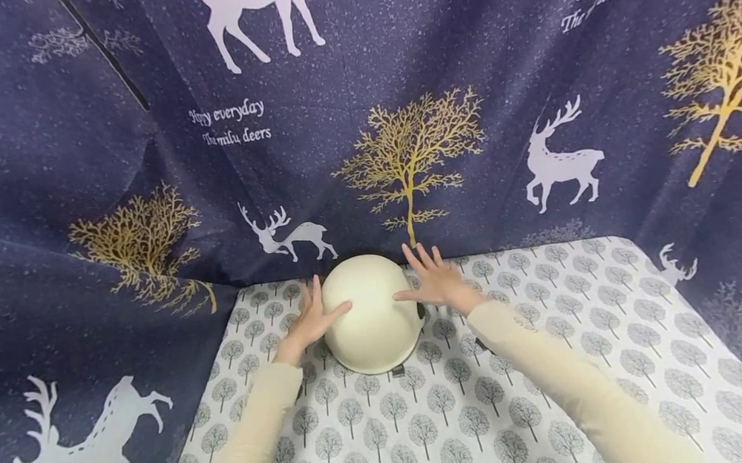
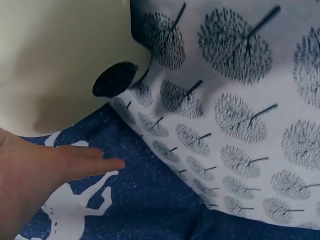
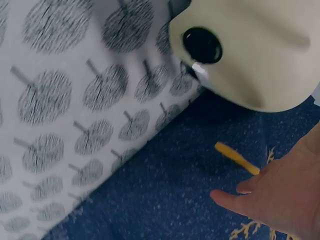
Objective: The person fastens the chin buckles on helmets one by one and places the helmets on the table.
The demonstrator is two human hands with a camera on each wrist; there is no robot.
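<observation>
A cream, rounded helmet (image 1: 372,317) rests on the table near its far edge, smooth shell upward. My left hand (image 1: 314,317) is at its left side, fingers straight and thumb stretched over the shell. On the other side is my right hand (image 1: 438,285), fingers spread, its thumb overlapping the shell's edge in the head view. Both wrist views show a round black side disc, one on the left (image 2: 115,79) and one on the right (image 3: 202,45). A small dark tab (image 1: 398,370) pokes out under the front rim. The helmet's inside is hidden.
The table wears a white cloth (image 1: 424,435) printed with grey trees. Behind and beside it hangs a dark blue curtain (image 1: 461,51) with deer and golden trees. A small dark item (image 1: 481,344) shows partly beside the right sleeve.
</observation>
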